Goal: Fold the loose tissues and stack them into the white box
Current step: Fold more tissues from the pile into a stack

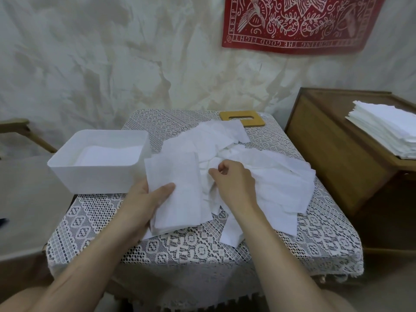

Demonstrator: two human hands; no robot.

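Pinching one loose tissue (208, 162) with the right hand (234, 183) — left hand (141, 203) clamped on the folded stack (177, 194) — likely goes best lifting a single layer slowly.

Mottled wall (90, 52) (red banner (292, 21)), wooden cabinet (326, 143).

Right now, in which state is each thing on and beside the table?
white box: open, flat tissues inside.
wooden lid: off, lying flat behind the pile.
folded tissues: held by the left hand, thumb on top.
loose tissues: unfolded, heaped on the table.
right hand: pinching one of the loose tissues.
side stack: neat, on the wooden cabinet.
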